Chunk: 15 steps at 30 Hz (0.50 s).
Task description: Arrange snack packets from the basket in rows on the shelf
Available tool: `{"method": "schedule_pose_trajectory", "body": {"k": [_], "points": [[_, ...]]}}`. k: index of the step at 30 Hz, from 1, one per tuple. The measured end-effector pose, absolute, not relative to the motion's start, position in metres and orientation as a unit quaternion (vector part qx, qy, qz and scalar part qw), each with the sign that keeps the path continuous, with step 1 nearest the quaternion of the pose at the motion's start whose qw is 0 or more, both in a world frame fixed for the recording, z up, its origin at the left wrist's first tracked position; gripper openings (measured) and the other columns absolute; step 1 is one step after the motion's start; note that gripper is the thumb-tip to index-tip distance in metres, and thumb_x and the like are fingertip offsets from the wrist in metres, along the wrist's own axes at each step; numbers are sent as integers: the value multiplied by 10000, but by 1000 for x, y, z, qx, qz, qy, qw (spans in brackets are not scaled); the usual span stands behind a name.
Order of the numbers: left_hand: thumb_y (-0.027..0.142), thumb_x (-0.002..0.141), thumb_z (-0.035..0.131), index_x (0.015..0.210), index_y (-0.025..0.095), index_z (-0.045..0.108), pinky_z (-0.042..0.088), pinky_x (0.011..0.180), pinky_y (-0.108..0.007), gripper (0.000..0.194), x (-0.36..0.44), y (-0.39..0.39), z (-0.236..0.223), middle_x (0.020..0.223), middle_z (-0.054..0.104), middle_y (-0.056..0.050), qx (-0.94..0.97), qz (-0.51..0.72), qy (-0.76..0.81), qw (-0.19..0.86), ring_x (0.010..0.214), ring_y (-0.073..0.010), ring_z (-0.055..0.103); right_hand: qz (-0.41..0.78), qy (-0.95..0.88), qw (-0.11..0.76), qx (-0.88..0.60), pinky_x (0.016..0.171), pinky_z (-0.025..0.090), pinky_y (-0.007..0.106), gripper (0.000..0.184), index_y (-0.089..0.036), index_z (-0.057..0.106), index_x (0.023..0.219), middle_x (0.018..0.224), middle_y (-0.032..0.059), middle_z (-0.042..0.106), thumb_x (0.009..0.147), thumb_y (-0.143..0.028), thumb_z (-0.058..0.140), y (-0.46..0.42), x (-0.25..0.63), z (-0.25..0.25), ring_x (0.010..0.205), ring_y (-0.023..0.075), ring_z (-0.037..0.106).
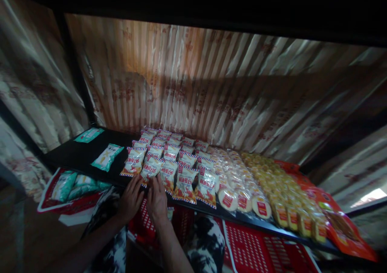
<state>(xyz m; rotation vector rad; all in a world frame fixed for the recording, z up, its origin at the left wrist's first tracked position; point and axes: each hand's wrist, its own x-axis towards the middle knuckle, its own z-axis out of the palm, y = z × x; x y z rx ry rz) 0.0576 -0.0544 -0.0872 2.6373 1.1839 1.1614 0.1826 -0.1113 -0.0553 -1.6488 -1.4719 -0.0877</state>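
Observation:
Rows of small white, red and orange snack bags stand or lean on a black shelf. At the shelf's front edge, my left hand has its fingers stretched toward the lower left corner of one front-row bag. My right hand lies close beside it, fingers extended against the lower front of the same bag and its right-hand neighbour. Neither hand shows a firm grip; the fingertips partly cover the bags' bottom edges. Left of these rows, a green snack packet lies flat, with another green packet farther back.
Round wrapped crackers, yellow wrapped cakes and orange packets fill the shelf's right part. Below stand a red basket holding green packets and another red basket. A dark beam crosses overhead; a striped curtain hangs behind.

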Motion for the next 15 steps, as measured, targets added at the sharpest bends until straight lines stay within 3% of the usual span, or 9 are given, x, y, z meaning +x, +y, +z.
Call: {"method": "schedule_pose_trajectory", "body": {"k": [8, 15], "points": [[218, 895, 343, 1301, 125, 449, 424, 1010, -447, 430, 64, -52, -92, 1382, 440, -161, 849, 384, 363, 6, 1288, -268, 406, -22, -597, 444, -668, 963, 465, 425, 444, -124, 498, 1284, 1336, 172, 480, 856, -179, 397, -103, 182, -54, 1246, 252, 453], [229, 915, 308, 1347, 166, 389, 427, 999, -460, 444, 69, -45, -93, 1343, 484, -137, 832, 414, 368, 27, 1264, -258, 434, -6, -607, 438, -663, 992, 439, 431, 476, -118, 480, 1302, 1350, 164, 471, 833, -165, 416, -104, 181, -43, 1244, 251, 454]]}}
